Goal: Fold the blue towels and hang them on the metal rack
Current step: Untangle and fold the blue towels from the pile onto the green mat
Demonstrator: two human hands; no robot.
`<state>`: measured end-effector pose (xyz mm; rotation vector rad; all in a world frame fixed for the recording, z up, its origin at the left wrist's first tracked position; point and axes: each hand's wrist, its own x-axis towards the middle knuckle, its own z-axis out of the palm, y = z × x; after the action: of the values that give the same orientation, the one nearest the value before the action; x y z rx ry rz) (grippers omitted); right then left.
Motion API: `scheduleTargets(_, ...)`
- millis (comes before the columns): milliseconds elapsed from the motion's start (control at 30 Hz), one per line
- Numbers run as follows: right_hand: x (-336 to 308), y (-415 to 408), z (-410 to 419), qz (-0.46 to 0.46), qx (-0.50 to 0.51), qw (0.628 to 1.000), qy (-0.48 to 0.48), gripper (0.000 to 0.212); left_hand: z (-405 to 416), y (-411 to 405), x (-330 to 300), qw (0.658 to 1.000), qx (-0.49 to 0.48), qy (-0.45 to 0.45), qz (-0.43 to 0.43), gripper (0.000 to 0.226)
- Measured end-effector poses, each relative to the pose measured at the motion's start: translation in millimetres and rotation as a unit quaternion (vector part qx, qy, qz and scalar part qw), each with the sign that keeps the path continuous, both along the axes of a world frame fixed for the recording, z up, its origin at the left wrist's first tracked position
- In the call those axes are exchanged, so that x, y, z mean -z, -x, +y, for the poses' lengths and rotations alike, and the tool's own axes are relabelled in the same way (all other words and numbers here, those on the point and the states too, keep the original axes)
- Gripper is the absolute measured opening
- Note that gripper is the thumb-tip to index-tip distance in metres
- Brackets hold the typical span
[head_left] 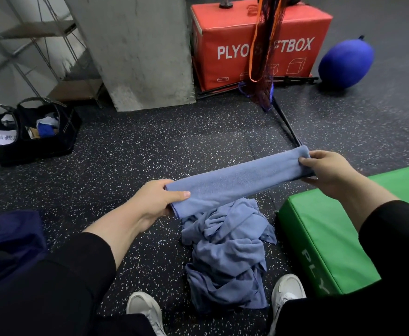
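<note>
A blue towel (237,180), folded into a long narrow strip, is stretched in the air between my hands. My left hand (155,202) grips its near-left end, thumb on top. My right hand (329,170) pinches the far-right end. Below it, on the speckled floor between my white shoes, lies a crumpled pile of several blue towels (227,258). A black metal rack base bar (287,122) runs along the floor behind the towel, toward the red box; the rack's upper part is out of view.
A green plyo box (324,241) sits at my right, a red plyo box (259,42) at the back with netting hanging before it. A blue ball (346,61), a concrete pillar (138,49), black bags (29,132) at left, a dark cloth (9,234) near my left arm.
</note>
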<state>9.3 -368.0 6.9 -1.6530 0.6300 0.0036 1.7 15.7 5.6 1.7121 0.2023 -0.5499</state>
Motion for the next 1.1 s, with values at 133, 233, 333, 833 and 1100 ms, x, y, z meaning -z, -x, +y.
scheduleTargets(133, 7.3, -0.4, -24.8, 0.027, -0.007, 1.0, 0.003, 0.009, -19.8, -4.5, 5.6, 0.999, -0.019, 0.031, 0.007, 0.027)
scheduleTargets(233, 12.1, -1.3, -55.8, 0.04, 0.002, 0.999, 0.025, 0.006, -52.7, -9.1, 18.6, 0.999, -0.01, 0.042, 0.008, 0.024)
scheduleTargets(333, 16.5, -1.8, -93.0, 0.056, 0.016, 0.996, 0.065, 0.013, -99.1, -11.5, 34.9, 0.999, -0.004, 0.04, 0.006, 0.016)
scheduleTargets(833, 144.5, 7.9, -266.6, 0.201, 0.094, 0.952, 0.21, 0.025, -299.3, -25.9, 171.3, 0.994, 0.037, -0.014, 0.106, 0.018)
scheduleTargets(1100, 196.8, -18.3, -336.2, 0.24, 0.099, 0.926, 0.273, 0.03, -369.1, -44.7, 226.9, 0.994, 0.06, -0.034, 0.086, 0.011)
